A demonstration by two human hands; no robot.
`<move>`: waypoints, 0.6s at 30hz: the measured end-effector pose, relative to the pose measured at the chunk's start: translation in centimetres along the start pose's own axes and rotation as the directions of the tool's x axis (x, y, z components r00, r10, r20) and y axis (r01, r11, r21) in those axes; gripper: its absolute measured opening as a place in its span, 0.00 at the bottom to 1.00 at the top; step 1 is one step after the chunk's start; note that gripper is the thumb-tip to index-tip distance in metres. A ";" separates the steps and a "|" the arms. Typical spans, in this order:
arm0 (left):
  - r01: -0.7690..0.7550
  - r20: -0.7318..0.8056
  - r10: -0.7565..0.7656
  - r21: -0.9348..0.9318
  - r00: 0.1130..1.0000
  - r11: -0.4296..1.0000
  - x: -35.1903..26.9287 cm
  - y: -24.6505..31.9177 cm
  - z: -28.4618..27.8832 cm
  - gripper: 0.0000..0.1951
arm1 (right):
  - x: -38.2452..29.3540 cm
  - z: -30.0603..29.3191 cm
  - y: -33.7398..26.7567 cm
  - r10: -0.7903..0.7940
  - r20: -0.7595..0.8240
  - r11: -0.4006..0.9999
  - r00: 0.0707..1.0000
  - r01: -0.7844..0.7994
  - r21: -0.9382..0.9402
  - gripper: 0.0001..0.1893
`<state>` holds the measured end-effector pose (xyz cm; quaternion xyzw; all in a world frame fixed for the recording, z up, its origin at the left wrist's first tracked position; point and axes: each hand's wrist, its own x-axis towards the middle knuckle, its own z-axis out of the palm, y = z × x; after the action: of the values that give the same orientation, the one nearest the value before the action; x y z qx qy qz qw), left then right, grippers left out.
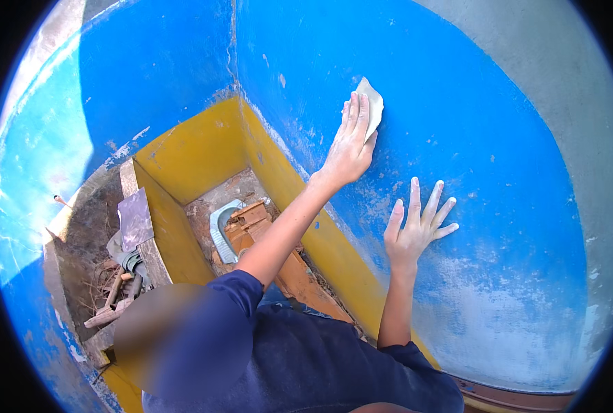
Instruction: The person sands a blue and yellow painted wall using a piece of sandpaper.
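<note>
My left hand (350,144) holds a folded pale sheet, apparently sandpaper (374,106), flat against the blue painted wall (471,155). Its fingers lie over the sheet's left part, with the thumb at the lower edge. Lower and to the right, my right hand (415,229) rests on the same wall, fingers spread and holding nothing. Whitish dust coats both hands, most plainly the right fingertips. Around and below the right hand, the blue paint is scuffed and faded to a chalky white.
Below my left arm is a yellow-walled recess (198,155) with a light blue squat toilet pan (219,235) and broken brown boards (299,284). On the left, a ledge (157,260) bears a grey sheet (135,219), beside cloth (126,253) and sticks (108,315). A peg-like object (61,200) projects at far left.
</note>
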<state>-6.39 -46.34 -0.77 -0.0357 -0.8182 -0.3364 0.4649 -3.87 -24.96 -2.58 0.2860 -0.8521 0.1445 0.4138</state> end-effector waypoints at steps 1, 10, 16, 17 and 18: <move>-0.004 -0.002 0.004 0.007 1.000 1.000 0.9 -0.8 -0.6 0.33 | 0.6 0.2 -0.5 0.010 0.014 0.999 1.000 -0.010 0.034 0.25; -0.028 0.016 0.028 0.025 0.999 0.999 3.2 -6.8 -3.3 0.35 | 6.5 3.4 -6.3 0.093 -0.044 0.986 0.995 -0.086 0.141 0.25; -0.034 -0.047 0.033 -0.016 0.998 0.999 7.8 -10.7 -5.9 0.38 | 11.3 6.3 -10.4 0.116 -0.086 0.992 0.990 -0.111 0.062 0.26; -0.036 -0.085 0.035 -0.004 0.996 0.999 10.3 -11.4 -7.5 0.37 | 11.6 6.8 -11.0 0.139 -0.090 0.990 0.986 -0.135 0.040 0.27; -0.040 -0.066 0.042 0.028 0.997 0.999 12.7 -11.4 -8.9 0.35 | 11.7 7.1 -11.2 0.168 -0.093 0.986 0.981 -0.168 0.007 0.27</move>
<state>-11.20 -63.52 6.35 -0.0351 -0.8058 -0.3170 0.4990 -7.26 -41.58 2.37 0.2060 -0.8530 0.1917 0.4396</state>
